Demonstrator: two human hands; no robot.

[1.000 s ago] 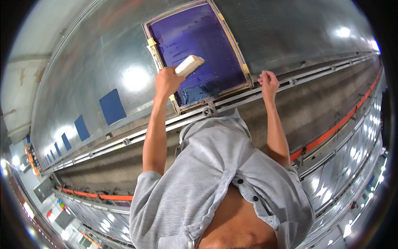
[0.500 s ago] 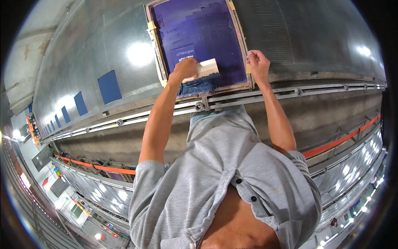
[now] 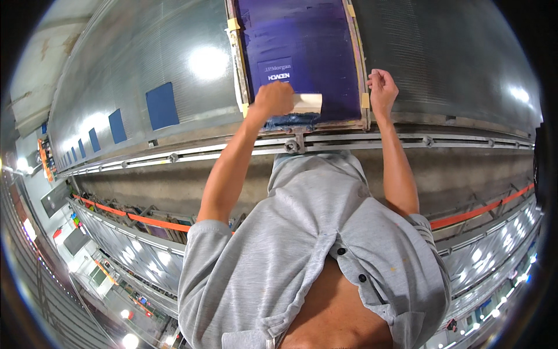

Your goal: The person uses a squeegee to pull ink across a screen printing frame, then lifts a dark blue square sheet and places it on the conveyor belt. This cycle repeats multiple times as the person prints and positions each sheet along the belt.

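My left hand [image 3: 274, 98] is shut on a pale squeegee [image 3: 308, 102], held low over the near end of a purple printing screen [image 3: 319, 46]. Thick dark blue ink [image 3: 296, 122] lies along the squeegee's lower edge, and light printed markings show in the mesh above my fingers. The screen sits in a worn wooden frame [image 3: 365, 114] patched with yellow tape. My right hand [image 3: 383, 86] hovers just right of that frame, fingers loosely bent and apart, holding nothing.
A long grey metal table [image 3: 442, 75] carries a row of blue squares [image 3: 162, 106] receding leftward. A metal rail [image 3: 378, 141] with clamps runs along its near edge, close to my body. Orange beams [image 3: 465, 215] and further shiny tables line the aisle below.
The squeegee has come down from a raised, angled position to lie level across the screen's near end in the ink. My right hand's fingers have loosened slightly. The view has rotated and shifted.
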